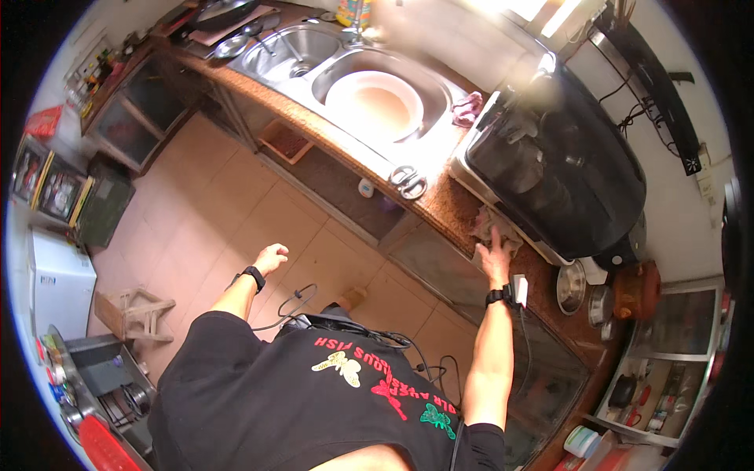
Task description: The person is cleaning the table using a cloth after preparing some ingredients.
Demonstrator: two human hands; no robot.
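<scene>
My right hand (496,259) is at the counter's front edge, its fingers spread over a crumpled, light-coloured cloth (490,222); whether they grip it I cannot tell. My left hand (272,259) hangs over the tiled floor, fingers loosely bent, with nothing seen in it. Scissors with dark handles (408,182) lie on the counter edge between the sink and the cloth. In the right basin of the steel sink (439,88) sits a white plastic basin (336,100) of cloudy liquid. A purplish rag (468,109) lies right of the sink.
A large black-topped appliance (565,153) stands behind the cloth. Metal bowls (571,287) and a brown pot (637,289) are farther right. A white power adapter (519,291) with a cable is beside my right wrist. A wooden stool (132,315) stands on the floor at left.
</scene>
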